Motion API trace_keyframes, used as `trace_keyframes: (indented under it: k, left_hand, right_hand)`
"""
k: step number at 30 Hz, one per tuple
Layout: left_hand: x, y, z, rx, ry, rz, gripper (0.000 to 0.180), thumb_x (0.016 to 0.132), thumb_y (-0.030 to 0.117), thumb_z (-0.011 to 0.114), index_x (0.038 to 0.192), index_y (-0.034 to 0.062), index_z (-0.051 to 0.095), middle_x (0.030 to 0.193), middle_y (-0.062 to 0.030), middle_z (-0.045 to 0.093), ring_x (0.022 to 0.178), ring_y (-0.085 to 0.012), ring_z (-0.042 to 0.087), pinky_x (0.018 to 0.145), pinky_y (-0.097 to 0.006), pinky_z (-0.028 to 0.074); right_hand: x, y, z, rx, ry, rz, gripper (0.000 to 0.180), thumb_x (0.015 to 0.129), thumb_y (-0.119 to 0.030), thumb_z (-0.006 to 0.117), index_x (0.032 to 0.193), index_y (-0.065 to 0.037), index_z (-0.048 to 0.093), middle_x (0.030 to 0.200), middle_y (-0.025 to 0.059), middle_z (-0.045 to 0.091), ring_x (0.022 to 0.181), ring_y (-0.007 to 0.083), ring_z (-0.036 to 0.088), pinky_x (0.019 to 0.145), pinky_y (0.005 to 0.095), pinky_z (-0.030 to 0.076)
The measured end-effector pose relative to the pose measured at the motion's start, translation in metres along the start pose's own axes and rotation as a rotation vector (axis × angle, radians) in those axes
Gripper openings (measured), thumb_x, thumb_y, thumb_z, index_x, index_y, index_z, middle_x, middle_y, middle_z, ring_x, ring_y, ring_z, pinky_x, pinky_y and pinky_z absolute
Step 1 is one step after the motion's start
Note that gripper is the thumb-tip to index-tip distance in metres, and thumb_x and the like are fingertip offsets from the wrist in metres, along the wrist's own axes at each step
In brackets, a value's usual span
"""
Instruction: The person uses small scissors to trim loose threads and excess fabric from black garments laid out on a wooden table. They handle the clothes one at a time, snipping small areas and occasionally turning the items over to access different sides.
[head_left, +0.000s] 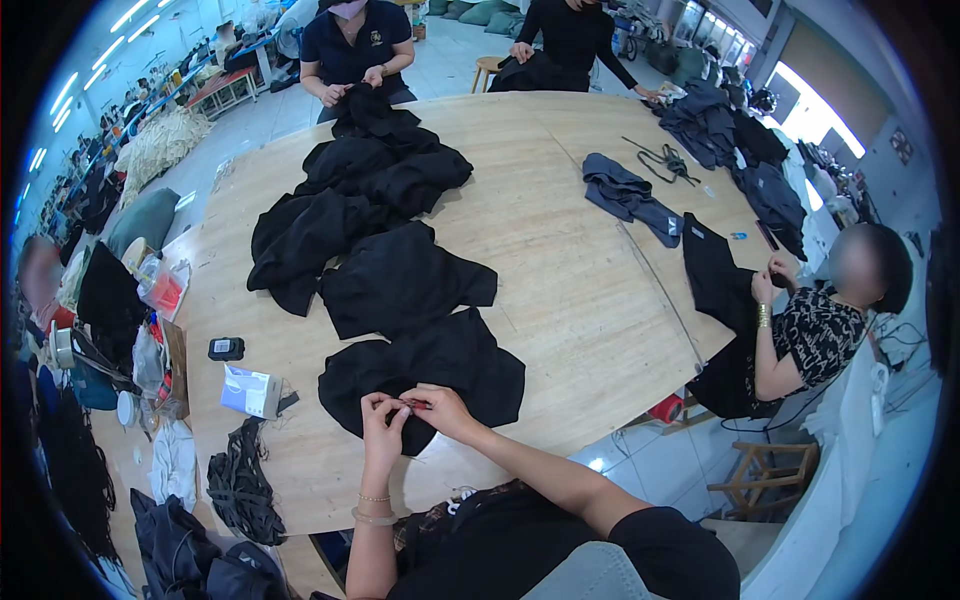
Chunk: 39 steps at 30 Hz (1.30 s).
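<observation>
At six o'clock on the surface point(560, 300), left hand point(384, 418) and right hand point(437, 405) meet, fingers pinched shut on a black garment point(440, 365) spreading toward twelve.

Both hands, left point(383, 418) and right point(437, 408), pinch black garment point(440, 365) edge on wooden table point(560, 300).

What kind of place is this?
Likely a garment workshop: black garments piled along a big wooden table, co-workers seated around it handling cloth, more fabric heaped behind.
</observation>
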<state>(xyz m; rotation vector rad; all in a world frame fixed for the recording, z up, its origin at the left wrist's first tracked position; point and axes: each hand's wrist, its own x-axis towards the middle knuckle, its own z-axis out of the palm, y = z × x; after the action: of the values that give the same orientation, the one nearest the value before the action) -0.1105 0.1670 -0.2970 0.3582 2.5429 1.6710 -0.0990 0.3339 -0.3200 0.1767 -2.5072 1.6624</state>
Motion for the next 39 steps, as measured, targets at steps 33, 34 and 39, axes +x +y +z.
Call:
trace_keyframes:
  k: [33,34,39]
  left_hand:
    - [-0.004,0.026,0.026,0.276,0.345,0.231,0.013,0.083,0.009,0.071,0.095,0.0066,0.074,0.095,-0.0076,0.063,0.087,-0.0261,0.062,0.073,-0.037,0.051]
    - [-0.003,0.020,0.024,0.302,0.378,0.227,0.009,0.084,0.008,0.070,0.093,0.0063,0.073,0.094,-0.0068,0.065,0.087,-0.0264,0.064,0.075,-0.037,0.052]
    - [-0.011,0.027,0.002,0.161,0.347,0.152,0.004,0.091,0.002,0.067,0.093,0.0000,0.068,0.096,-0.0126,0.070,0.086,-0.0324,0.068,0.076,-0.037,0.053]
  right_hand:
    - [-0.031,-0.078,0.003,0.044,0.110,-0.167,0.029,0.072,0.013,0.067,0.096,-0.004,0.068,0.089,0.0112,0.064,0.078,0.0269,0.070,0.067,0.0343,0.056]
    - [-0.032,-0.086,0.002,0.130,0.072,-0.140,0.027,0.073,0.014,0.067,0.094,-0.003,0.069,0.086,0.0105,0.064,0.077,0.0225,0.069,0.067,0.0330,0.056]
    - [-0.041,-0.084,-0.020,0.206,0.213,0.055,0.021,0.090,-0.005,0.074,0.077,0.000,0.059,0.070,-0.0020,0.052,0.064,0.0032,0.044,0.055,0.0231,0.037]
